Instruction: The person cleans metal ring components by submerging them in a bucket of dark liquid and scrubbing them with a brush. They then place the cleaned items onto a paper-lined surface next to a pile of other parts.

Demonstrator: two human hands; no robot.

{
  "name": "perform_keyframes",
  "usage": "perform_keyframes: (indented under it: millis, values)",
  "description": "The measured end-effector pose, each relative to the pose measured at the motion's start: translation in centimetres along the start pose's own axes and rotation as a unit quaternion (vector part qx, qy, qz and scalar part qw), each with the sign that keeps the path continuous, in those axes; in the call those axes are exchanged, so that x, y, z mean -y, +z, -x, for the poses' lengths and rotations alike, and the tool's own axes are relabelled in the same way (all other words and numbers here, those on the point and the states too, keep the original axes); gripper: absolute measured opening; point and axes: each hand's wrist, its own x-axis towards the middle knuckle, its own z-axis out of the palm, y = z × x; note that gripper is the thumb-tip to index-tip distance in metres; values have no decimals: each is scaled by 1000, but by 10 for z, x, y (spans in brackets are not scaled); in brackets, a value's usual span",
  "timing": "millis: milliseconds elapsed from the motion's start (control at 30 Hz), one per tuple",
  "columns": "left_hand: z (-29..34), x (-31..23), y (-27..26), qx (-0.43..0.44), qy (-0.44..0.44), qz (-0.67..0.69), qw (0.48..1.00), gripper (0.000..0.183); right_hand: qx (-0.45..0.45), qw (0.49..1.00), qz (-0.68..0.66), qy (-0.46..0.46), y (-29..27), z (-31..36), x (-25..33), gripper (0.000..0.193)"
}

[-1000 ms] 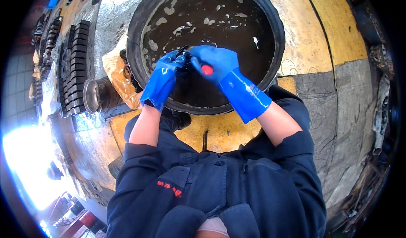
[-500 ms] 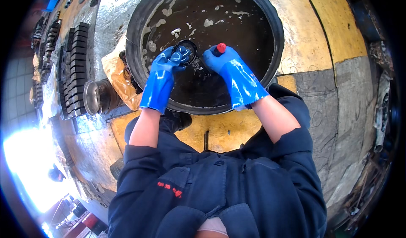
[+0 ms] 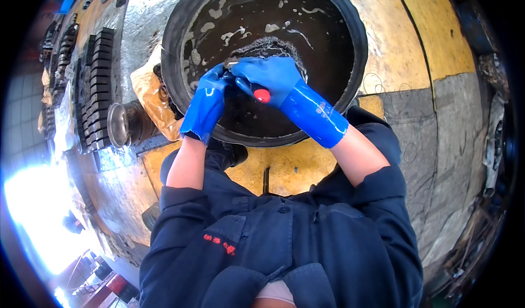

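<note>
My left hand [image 3: 209, 96], in a long blue rubber glove, is closed at the left side of a round black tub [image 3: 358, 40] of dark liquid. It grips a dark ring-shaped part [image 3: 227, 76], mostly hidden now by both gloves. My right hand [image 3: 273, 78], gloved alike, is closed around a tool with a red-ended handle [image 3: 262, 96]. The red end points toward me. The tool's working end is hidden; a small pale bit shows by the fingertips, against the left hand. Both hands meet over the liquid [image 3: 328, 51], which ripples just beyond them.
Left of the tub lie brown paper wrapping [image 3: 147, 92] and a metal cylinder with a flared rim [image 3: 118, 126]. Beyond them stands a row of dark ribbed blocks [image 3: 101, 83]. Worn yellow and grey boards [image 3: 407, 122] cover the floor on the right. My knees flank the tub's near side.
My right hand has moved left with the red-ended tool, up against the left hand. The handle has tipped toward me. Fresh ripples and foam have spread on the liquid beyond the hands.
</note>
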Motion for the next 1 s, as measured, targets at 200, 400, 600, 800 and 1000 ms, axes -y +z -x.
perform_keyframes:
  millis: [200,400,600,800,1000]
  values:
    - [5,-16,15,-34,-40,-15,999,50,-14,953,-68,294,4,5,-20,19]
    - [4,-21,13,-30,-39,17,999,48,-98,953,-203,203,-6,1,-20,27]
    - [-1,-21,17,-33,-43,-9,999,47,-18,930,-166,326,-1,-1,-32,27]
    - [-7,-14,16,-35,1,-103,994,48,99,836,-220,492,-5,-3,-39,40]
    - [-5,-12,7,-56,7,46,997,48,49,837,-262,478,-21,13,-33,48]
